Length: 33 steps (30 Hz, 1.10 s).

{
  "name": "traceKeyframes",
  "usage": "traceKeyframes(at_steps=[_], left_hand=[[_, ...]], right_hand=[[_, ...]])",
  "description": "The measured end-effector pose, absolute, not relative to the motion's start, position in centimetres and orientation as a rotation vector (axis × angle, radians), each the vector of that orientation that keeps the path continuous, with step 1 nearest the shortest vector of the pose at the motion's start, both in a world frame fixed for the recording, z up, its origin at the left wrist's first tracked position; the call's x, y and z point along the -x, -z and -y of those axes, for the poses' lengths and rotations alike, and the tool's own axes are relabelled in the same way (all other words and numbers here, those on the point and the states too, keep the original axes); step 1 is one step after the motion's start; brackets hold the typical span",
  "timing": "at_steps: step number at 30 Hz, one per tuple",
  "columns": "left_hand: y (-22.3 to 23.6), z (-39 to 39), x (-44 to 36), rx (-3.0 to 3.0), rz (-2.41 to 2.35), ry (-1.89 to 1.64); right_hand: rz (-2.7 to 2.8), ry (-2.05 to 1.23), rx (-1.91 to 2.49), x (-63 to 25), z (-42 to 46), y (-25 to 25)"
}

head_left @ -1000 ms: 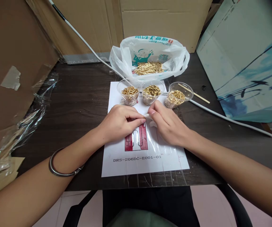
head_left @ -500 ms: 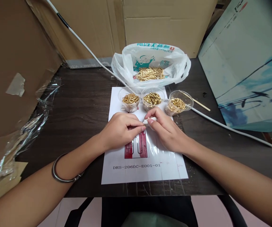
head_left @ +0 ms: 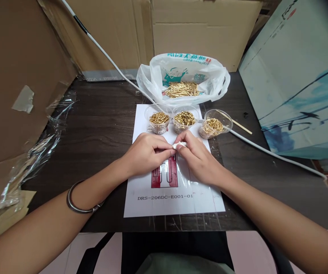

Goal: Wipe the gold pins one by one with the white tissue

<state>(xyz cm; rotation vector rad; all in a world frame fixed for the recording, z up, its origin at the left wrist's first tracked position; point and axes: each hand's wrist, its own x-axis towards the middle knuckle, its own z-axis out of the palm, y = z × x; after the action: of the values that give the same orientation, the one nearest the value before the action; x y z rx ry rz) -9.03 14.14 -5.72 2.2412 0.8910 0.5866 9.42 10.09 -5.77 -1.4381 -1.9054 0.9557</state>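
Note:
My left hand (head_left: 149, 154) is closed in a pinch over the printed sheet (head_left: 152, 207); whatever lies between its fingertips is too small to make out. Its fingertips meet a crumpled white wad (head_left: 179, 145), which looks like tissue. My right hand (head_left: 198, 156) grips that wad between thumb and fingers. Just beyond the hands stand a left clear cup (head_left: 158, 123), a middle clear cup (head_left: 184, 121) and a right clear cup (head_left: 212, 127), each holding small gold-coloured metal pins. A red and white picture (head_left: 164, 175) shows on the sheet below my hands.
Behind the cups sits an open white plastic bag (head_left: 149, 85) with longer gold pins (head_left: 182, 90) inside. A white cable (head_left: 109, 62) crosses the dark table (head_left: 98, 125). A wooden stick (head_left: 238, 123) lies at right. Cardboard (head_left: 109, 34) and a painted panel (head_left: 301, 87) surround the table.
The white wad now touches my left fingertips, and a bit less of it shows. Both hands stay over the sheet, and the whole view has shifted slightly.

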Motion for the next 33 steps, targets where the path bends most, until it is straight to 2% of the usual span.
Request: traceKeyframes(at_steps=[9, 21, 27, 33], left_hand=[[5.5, -14.1, 8.9, -2.233, -0.927, -0.584], [5.7, -14.1, 9.1, -2.203, -0.920, -0.585], [5.7, -14.1, 9.2, -2.211, -0.934, -0.569], [5.7, -14.1, 9.2, -2.198, -0.921, -0.570]], right_hand=[[1.788, -1.084, 1.257, -10.5, -10.3, 6.6], [1.664, -1.095, 1.280, -10.8, -10.4, 6.9], [1.733, -0.959, 1.330, -10.6, -10.2, 6.8], [1.741, -0.954, 1.332, -10.5, -10.2, 6.6]])
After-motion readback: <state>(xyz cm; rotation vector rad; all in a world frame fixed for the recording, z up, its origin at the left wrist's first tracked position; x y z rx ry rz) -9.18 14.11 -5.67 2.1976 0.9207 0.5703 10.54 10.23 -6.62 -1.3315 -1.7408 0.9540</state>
